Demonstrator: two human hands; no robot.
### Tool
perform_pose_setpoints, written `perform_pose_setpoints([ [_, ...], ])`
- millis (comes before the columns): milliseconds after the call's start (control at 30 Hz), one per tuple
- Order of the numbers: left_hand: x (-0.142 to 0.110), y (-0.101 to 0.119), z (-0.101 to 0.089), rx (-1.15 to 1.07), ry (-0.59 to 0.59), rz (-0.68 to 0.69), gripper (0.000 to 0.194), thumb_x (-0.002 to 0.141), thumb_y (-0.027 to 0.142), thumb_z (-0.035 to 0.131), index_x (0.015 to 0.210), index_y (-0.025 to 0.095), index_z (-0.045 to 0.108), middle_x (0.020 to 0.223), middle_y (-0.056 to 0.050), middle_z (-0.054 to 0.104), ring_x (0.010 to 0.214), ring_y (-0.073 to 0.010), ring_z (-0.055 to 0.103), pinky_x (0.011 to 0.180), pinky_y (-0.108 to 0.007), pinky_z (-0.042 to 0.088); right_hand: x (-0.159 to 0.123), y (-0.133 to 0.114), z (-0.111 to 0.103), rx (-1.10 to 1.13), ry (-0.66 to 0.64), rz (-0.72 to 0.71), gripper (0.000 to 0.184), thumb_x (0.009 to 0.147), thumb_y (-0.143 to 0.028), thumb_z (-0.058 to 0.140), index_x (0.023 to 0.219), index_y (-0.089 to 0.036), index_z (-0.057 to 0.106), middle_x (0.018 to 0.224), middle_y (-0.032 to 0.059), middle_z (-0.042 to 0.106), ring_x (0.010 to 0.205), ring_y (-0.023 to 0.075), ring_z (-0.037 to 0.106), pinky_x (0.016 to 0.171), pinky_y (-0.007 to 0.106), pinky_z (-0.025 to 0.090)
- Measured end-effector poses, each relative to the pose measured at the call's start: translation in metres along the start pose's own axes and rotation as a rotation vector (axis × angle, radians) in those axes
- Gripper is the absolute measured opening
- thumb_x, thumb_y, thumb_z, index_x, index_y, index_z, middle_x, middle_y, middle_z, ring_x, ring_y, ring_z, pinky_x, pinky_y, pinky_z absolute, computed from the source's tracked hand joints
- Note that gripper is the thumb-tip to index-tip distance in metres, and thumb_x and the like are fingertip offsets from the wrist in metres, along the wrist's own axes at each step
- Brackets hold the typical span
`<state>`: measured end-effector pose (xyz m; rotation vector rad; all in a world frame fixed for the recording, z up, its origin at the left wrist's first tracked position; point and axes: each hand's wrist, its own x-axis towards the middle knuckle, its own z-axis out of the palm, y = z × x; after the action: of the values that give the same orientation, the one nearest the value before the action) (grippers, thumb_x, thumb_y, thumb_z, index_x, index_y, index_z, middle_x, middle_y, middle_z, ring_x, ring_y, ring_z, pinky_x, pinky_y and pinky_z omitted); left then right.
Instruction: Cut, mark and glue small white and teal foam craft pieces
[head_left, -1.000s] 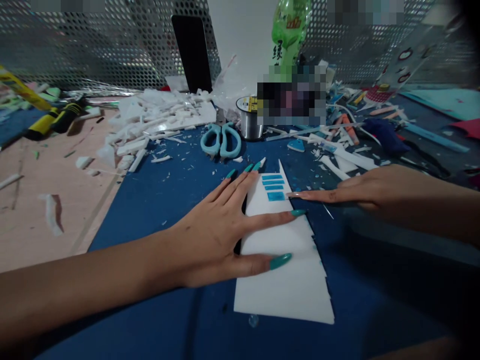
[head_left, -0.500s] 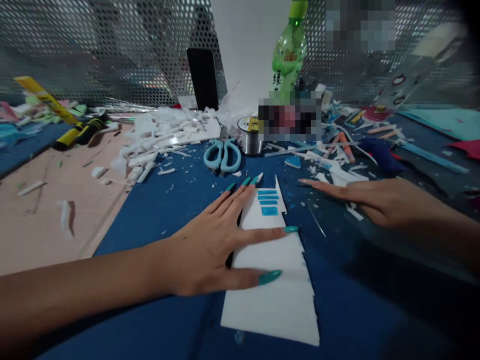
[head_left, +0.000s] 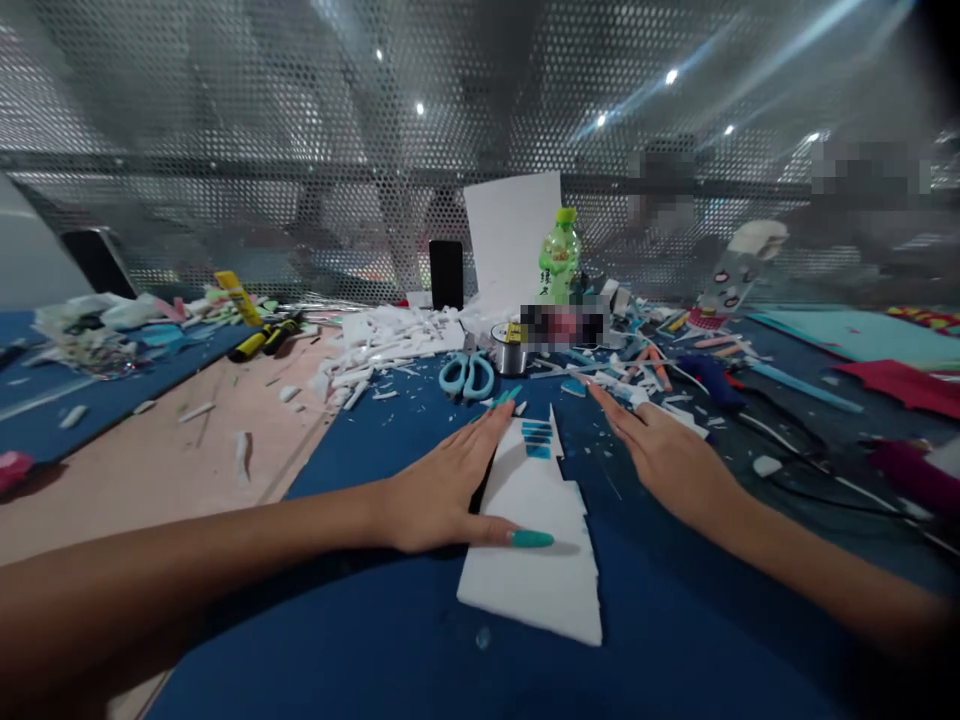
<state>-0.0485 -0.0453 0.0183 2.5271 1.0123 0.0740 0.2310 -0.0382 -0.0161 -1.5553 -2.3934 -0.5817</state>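
Observation:
A white foam or paper sheet (head_left: pixel 529 560) with a jagged right edge lies on the blue mat, several short blue strips (head_left: pixel 537 438) near its narrow far end. My left hand (head_left: pixel 450 480) rests along the sheet's left edge, its long teal-nailed fingers stretched forward and the thumb lying across the white surface. To the right of the sheet, my right hand (head_left: pixel 671 455) hovers or rests low with fingers extended. Its fingertips are at a small blue piece (head_left: pixel 574 388); whether they touch it I cannot tell. Nothing is visibly held in either hand.
Light-blue scissors (head_left: pixel 466 376) and a spool of thin line or wire (head_left: pixel 511 352) lie beyond the sheet. White scraps (head_left: pixel 390 335) are heaped behind. A green bottle (head_left: pixel 562 255), a black phone (head_left: pixel 446 275) and a leaning clear bottle (head_left: pixel 731 275) stand farther back. Cables (head_left: pixel 817 465) run at right.
My left index finger has drawn in from across the sheet to join the other fingers. My right hand has shifted towards the small blue piece. The camera view has tilted upward.

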Motion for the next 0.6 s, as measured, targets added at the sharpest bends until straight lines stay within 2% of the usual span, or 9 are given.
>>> perform_pose_setpoints([
  [133,0.000,0.000,0.001,0.026,0.017,0.008,0.109,0.073,0.070,0.047,0.141,0.014,-0.016,0.149,-0.017,-0.006,0.137,-0.0331,0.002,0.109,-0.051,0.015,-0.001,-0.005,-0.001,0.192,0.058,0.045,0.057,0.089,-0.016,0.024,0.145,-0.014,0.016,0.079,0.0101,0.058,0.066,0.0217,0.056,0.058,0.033,0.046],
  [200,0.001,-0.001,0.002,0.031,0.033,0.005,0.110,0.071,0.071,0.049,0.141,0.015,-0.015,0.149,-0.018,-0.005,0.137,-0.0342,0.004,0.109,-0.052,0.016,-0.001,-0.009,-0.002,0.322,0.091,0.088,0.055,0.089,-0.018,0.024,0.143,-0.009,0.019,0.085,0.0134,0.061,0.072,0.0236,0.058,0.064,0.037,0.047],
  [267,0.003,-0.002,0.002,0.036,0.040,0.012,0.113,0.069,0.071,0.051,0.142,0.013,-0.012,0.149,-0.018,-0.003,0.137,-0.0345,0.005,0.108,-0.052,0.017,-0.002,-0.013,-0.003,0.441,0.081,0.155,0.054,0.089,-0.020,0.025,0.140,-0.006,0.023,0.084,0.0136,0.063,0.069,0.0234,0.060,0.064,0.038,0.048],
  [400,0.004,-0.001,0.002,0.020,0.053,-0.011,0.118,0.063,0.073,0.056,0.143,0.011,-0.004,0.149,-0.019,0.007,0.136,-0.0365,0.010,0.109,-0.052,0.018,-0.002,-0.019,-0.002,0.569,0.065,0.211,0.044,0.090,-0.023,0.026,0.131,-0.008,0.035,0.079,0.0112,0.065,0.061,0.0208,0.061,0.058,0.034,0.048],
  [500,0.003,0.000,0.001,-0.038,0.078,-0.046,0.119,0.059,0.072,0.060,0.144,0.014,0.000,0.149,-0.019,0.009,0.134,-0.0389,0.015,0.106,-0.054,0.022,0.003,-0.020,0.003,0.592,0.132,0.183,0.028,0.091,-0.027,0.027,0.109,-0.015,0.046,0.077,0.0091,0.064,0.060,0.0204,0.061,0.055,0.032,0.046],
  [600,0.003,-0.003,0.001,-0.122,0.102,-0.007,0.121,0.060,0.066,0.065,0.143,0.018,-0.007,0.148,-0.019,0.015,0.134,-0.0367,0.017,0.106,-0.055,0.023,0.012,-0.022,0.006,0.644,0.198,0.194,0.022,0.092,-0.031,0.026,0.089,-0.020,0.046,0.071,0.0069,0.063,0.061,0.0205,0.061,0.059,0.033,0.046],
])
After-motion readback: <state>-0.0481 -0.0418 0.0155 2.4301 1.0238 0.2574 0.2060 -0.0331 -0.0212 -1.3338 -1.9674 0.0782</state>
